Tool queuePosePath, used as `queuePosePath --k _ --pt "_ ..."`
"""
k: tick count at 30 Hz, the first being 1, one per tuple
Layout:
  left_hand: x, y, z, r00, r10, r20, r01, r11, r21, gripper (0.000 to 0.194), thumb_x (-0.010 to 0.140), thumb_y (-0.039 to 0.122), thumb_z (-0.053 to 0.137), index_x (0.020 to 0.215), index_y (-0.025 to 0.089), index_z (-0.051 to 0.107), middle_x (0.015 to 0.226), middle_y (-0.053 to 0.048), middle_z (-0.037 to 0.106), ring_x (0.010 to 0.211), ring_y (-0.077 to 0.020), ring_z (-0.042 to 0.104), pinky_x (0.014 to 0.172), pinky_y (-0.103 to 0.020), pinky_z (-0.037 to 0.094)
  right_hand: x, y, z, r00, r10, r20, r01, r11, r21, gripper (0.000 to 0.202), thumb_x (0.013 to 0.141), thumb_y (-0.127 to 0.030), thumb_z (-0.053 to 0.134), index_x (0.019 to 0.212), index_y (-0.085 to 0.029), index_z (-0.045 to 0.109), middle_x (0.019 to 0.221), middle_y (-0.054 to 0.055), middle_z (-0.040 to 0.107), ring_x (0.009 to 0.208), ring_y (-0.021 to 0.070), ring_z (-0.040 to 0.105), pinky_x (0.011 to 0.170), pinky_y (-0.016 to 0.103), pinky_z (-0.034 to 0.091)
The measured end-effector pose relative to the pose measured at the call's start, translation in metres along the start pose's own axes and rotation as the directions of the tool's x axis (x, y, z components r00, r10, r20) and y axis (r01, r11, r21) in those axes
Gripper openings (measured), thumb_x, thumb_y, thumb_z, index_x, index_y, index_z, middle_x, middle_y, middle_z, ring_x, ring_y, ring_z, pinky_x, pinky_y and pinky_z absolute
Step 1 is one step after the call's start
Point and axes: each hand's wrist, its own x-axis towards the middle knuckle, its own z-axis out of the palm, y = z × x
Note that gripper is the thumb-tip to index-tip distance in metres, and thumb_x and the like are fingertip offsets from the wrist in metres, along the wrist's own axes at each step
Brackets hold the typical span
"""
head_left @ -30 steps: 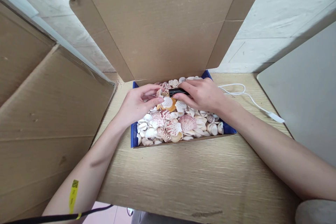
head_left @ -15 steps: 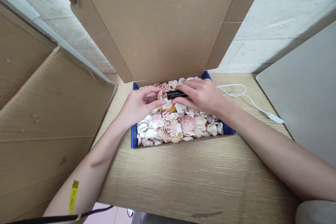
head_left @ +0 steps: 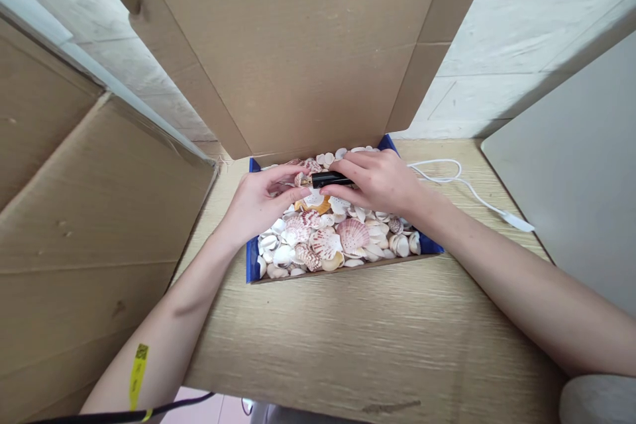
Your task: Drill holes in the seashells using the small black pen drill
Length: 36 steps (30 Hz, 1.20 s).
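My right hand point(head_left: 380, 180) is closed around a black mini drill point(head_left: 332, 179), a short cylinder with a brass-coloured front end pointing left. My left hand point(head_left: 263, 200) pinches a small ribbed seashell point(head_left: 299, 179) between thumb and fingers, right at the drill's tip. Whether the bit goes into the shell is too small to tell. Both hands hover over a shallow cardboard box point(head_left: 252, 258) with blue ends. White, pink-striped and orange seashells point(head_left: 354, 234) fill it; the hands hide part of the far rows.
The box's brown cardboard lid point(head_left: 293, 46) stands up behind it. A white cable point(head_left: 477, 192) with an inline piece lies on the wooden table point(head_left: 318, 338) at right. A large carton point(head_left: 94, 212) flanks the left side, a pale panel point(head_left: 576, 159) the right.
The whole view has shifted slightly. Both hands keep the same hold on the shell and the drill, with barely any movement between them.
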Motion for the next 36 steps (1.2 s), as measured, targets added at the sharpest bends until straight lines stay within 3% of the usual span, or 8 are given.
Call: queuePosePath --k 9,19,26,36 --pt "0.0006 -0.0023 -0.0013 1.000 -0.006 0.004 0.006 1.000 0.019 0.034 0.078 0.032 0.071 0.107 0.015 0.067 0.104 -0.009 0.074 0.090 -0.0215 0.070 0.084 -0.035 0.055 0.0001 -0.0010 -0.0026 0.999 -0.020 -0.027 0.020 1.000 -0.017 0.044 0.096 -0.049 0.037 0.090 -0.013 0.061 0.072 0.003 0.061 0.065 0.0136 0.054 0.056 0.029 0.030" --pt "0.0031 -0.0011 0.0013 0.997 -0.020 -0.072 0.016 0.998 -0.055 0.025 0.081 0.028 0.067 0.103 0.017 0.066 0.110 -0.008 0.071 0.102 -0.0229 0.066 0.081 -0.032 0.056 0.0032 0.0022 -0.0019 0.993 0.081 -0.083 -0.091 0.988 -0.124 0.038 0.095 -0.046 0.039 0.098 -0.013 0.058 0.088 0.009 0.064 0.082 0.0225 0.050 0.072 0.034 0.034" --pt "0.0033 -0.0020 0.0001 0.997 -0.021 -0.081 0.017 0.999 -0.048 0.025 0.083 0.026 0.065 0.105 0.015 0.065 0.107 -0.009 0.072 0.099 -0.0215 0.067 0.085 -0.032 0.053 0.0027 0.0014 -0.0010 0.992 0.100 -0.079 -0.112 0.979 -0.170 0.026 0.095 -0.037 0.042 0.097 -0.015 0.056 0.083 0.007 0.062 0.077 0.0213 0.050 0.069 0.033 0.032" --pt "0.0037 -0.0016 -0.0030 0.995 -0.001 -0.099 0.002 1.000 0.011 0.025 0.085 0.025 0.063 0.109 0.017 0.065 0.110 -0.008 0.071 0.097 -0.0195 0.067 0.083 -0.029 0.052 0.0027 0.0022 0.0000 0.988 0.147 -0.049 -0.152 0.979 -0.139 0.029 0.094 -0.041 0.043 0.096 -0.015 0.056 0.084 0.008 0.062 0.077 0.0215 0.049 0.069 0.032 0.032"
